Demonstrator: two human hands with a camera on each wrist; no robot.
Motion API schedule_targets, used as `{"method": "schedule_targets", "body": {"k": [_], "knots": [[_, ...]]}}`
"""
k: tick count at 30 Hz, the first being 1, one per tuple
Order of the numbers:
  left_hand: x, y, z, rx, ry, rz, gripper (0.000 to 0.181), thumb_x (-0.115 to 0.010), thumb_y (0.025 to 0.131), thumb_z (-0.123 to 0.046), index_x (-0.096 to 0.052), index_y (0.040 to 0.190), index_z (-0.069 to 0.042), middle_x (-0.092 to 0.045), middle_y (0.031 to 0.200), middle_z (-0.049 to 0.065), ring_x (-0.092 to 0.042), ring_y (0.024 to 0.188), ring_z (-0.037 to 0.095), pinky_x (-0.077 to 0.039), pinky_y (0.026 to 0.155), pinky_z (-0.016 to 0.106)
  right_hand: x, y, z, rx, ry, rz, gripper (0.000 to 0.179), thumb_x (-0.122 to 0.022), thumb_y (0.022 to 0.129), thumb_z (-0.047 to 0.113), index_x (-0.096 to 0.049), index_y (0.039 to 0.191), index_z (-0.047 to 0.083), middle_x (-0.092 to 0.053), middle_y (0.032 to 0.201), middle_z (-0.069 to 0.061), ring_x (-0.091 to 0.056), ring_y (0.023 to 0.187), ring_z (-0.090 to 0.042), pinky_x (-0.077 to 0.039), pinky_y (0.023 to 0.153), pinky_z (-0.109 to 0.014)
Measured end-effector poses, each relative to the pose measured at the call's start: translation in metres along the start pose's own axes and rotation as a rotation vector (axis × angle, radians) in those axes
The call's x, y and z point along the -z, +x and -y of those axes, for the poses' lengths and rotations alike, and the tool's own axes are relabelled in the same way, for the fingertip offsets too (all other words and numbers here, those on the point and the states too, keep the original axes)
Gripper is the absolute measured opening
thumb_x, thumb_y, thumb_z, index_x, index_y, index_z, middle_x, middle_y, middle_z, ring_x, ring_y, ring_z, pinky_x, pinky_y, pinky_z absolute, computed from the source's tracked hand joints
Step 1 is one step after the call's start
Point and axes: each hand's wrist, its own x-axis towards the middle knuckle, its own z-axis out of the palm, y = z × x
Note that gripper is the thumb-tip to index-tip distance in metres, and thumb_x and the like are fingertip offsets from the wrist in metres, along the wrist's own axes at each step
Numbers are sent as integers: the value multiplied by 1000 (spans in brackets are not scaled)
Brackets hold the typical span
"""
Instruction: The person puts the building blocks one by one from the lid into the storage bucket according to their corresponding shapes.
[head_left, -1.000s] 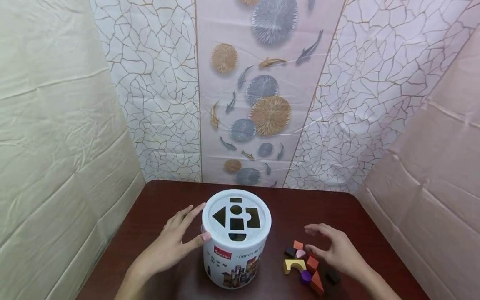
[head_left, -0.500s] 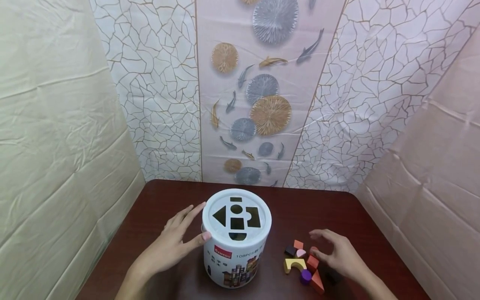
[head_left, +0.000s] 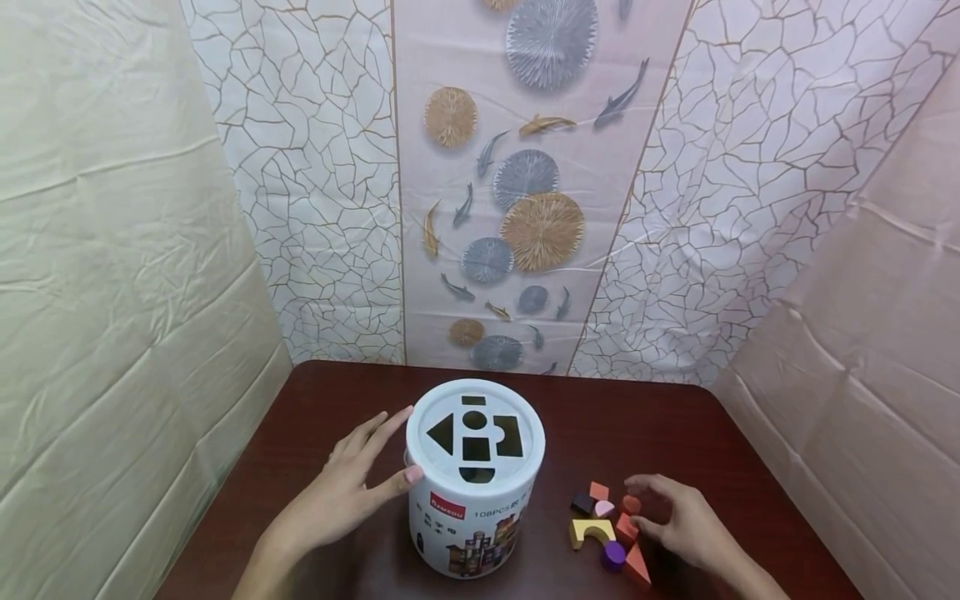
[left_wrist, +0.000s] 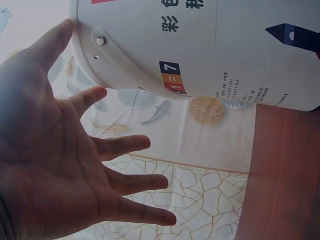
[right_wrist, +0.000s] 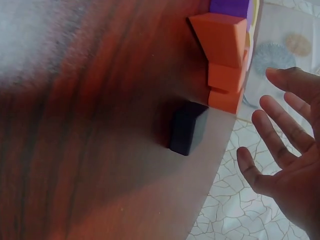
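A white toy-block bucket (head_left: 465, 533) stands upright, its white lid (head_left: 438, 475) cut with shaped holes. My left hand (head_left: 341, 492) is spread at its left side, thumb and index fingertips at the lid's rim; the left wrist view shows the other fingers apart from it. My right hand (head_left: 682, 525) hovers at the right edge of a block cluster, fingers loosely bent and holding nothing. Nearest to it are an orange round block (head_left: 632, 505), an orange-red block (head_left: 626, 528) and an orange triangular block (head_left: 637, 567). A black block (right_wrist: 187, 129) lies below this hand, hidden in the head view.
Also in the cluster are a yellow arch block (head_left: 591, 530), a purple cylinder (head_left: 613, 556), a pink half-round block (head_left: 604, 508), another black block (head_left: 582, 502) and a small orange block (head_left: 598, 490). The dark red table (head_left: 337, 392) meets cloth-covered walls (head_left: 322, 250) behind.
My right hand has shifted slightly right and downward, uncovering the orange round block and hiding the black block at the right. My left hand and the bucket stay in place.
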Motion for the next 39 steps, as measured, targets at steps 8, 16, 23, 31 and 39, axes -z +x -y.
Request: {"method": "schedule_targets", "body": {"k": [8,16,23,31,39], "knots": [[0,0,0,0,1,-2,80,-68,102,-68,-25,169,-62,-30,181,13,-29,163,58,-26,113,95,-6,-4,-4,-13,93,128,43,-96,85,11,-76,124,11,-78,107,4,-71,90,-5,-61,74,-28],[-1,-1,3,19,7,16,82,-68,101,-70,-23,170,-62,-29,182,13,-27,164,57,-26,114,95,-11,-6,-6,24,94,123,40,-97,85,15,-76,120,11,-77,103,6,-68,86,-3,-59,71,-27],[-2,0,4,15,9,11,82,-67,101,-70,-22,169,-63,-29,182,13,-27,164,57,-24,115,95,-15,-4,-5,51,125,142,41,-97,83,10,-76,118,10,-72,100,5,-66,84,-3,-56,67,-25],[-2,1,3,8,12,7,82,-67,101,-70,-22,169,-64,-29,182,13,-28,163,57,-24,116,94,-7,-2,3,56,75,82,43,-96,82,9,-75,119,12,-73,100,8,-65,85,-1,-56,68,-26],[-2,0,1,5,5,4,82,-68,102,-69,-23,170,-61,-29,182,14,-28,163,58,-23,117,93,9,4,17,128,38,-12,49,-97,78,5,-73,118,22,-71,99,14,-63,86,-1,-58,70,-28]]}}
